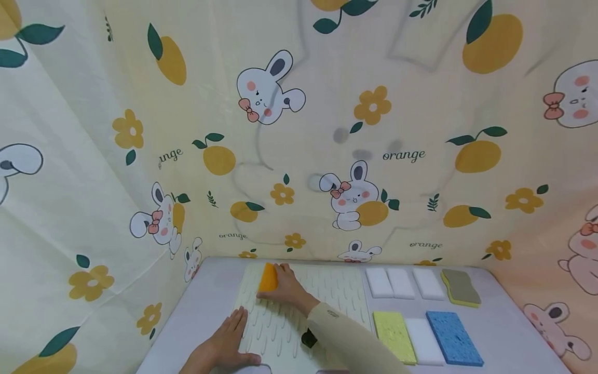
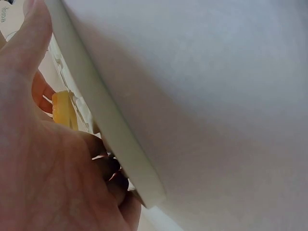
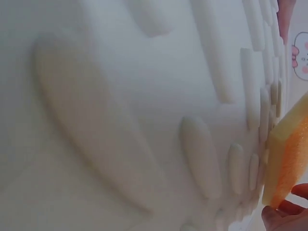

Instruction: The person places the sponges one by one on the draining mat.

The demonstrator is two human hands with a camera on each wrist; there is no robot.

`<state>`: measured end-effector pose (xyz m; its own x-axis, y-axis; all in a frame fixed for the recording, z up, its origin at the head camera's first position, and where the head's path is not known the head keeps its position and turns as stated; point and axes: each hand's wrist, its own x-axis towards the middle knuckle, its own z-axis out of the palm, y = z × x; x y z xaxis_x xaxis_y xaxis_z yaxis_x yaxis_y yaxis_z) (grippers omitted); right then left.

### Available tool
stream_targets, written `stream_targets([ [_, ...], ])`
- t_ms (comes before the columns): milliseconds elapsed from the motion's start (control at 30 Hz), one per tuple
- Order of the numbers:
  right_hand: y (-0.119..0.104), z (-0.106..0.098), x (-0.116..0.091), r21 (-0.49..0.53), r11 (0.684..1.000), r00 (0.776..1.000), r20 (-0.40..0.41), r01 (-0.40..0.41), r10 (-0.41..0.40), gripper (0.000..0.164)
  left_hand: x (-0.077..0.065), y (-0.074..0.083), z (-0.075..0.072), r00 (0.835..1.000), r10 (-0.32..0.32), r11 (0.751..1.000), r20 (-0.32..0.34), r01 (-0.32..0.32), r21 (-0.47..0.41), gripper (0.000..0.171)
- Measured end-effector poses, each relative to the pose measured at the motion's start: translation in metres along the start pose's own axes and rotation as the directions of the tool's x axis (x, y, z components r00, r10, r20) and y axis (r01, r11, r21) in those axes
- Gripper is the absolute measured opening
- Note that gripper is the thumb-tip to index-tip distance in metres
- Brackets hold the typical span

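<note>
A cream panel (image 1: pixel 334 296) covered in raised, elongated ridges lies on the table. My right hand (image 1: pixel 288 288) grips an orange sponge (image 1: pixel 268 279) near the panel's far left corner. In the right wrist view, the sponge (image 3: pixel 286 159) shows a pale layer against the ridged surface and an orange layer outward, with fingertips (image 3: pixel 281 216) along its edge. My left hand (image 1: pixel 219 343) rests at the panel's near left edge, fingers extended and thumb spread toward the front. The left wrist view has this hand (image 2: pixel 53 168) beside the panel's thick edge (image 2: pixel 103 115).
To the right lie several white pads (image 1: pixel 378 283), a grey-and-yellow sponge (image 1: pixel 460 287), a yellow-green sponge (image 1: pixel 394 337), another white pad (image 1: pixel 424 341) and a blue sponge (image 1: pixel 454 337). A patterned curtain (image 1: pixel 303 145) encloses the table (image 1: pixel 212 291) at the back and sides.
</note>
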<state>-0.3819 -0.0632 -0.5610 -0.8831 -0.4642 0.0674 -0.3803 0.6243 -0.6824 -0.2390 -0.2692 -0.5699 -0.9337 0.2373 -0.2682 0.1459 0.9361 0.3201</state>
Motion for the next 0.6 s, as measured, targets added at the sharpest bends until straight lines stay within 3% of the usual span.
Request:
stream_targets([
  [367, -0.0045, 0.0051, 0.0018, -0.011, 1.0, 1.0, 0.0, -0.004, 0.004, 0.108, -0.0038, 0.006, -0.0034, 1.0, -0.019, 1.0, 0.022, 0.019, -0.023, 0.13],
  [600, -0.0014, 0.0025, 0.0009, -0.008, 1.0, 0.998, 0.056, 0.0, 0.001, 0.111, -0.0036, 0.0047, -0.0032, 1.0, -0.015, 1.0, 0.017, 0.015, -0.009, 0.13],
])
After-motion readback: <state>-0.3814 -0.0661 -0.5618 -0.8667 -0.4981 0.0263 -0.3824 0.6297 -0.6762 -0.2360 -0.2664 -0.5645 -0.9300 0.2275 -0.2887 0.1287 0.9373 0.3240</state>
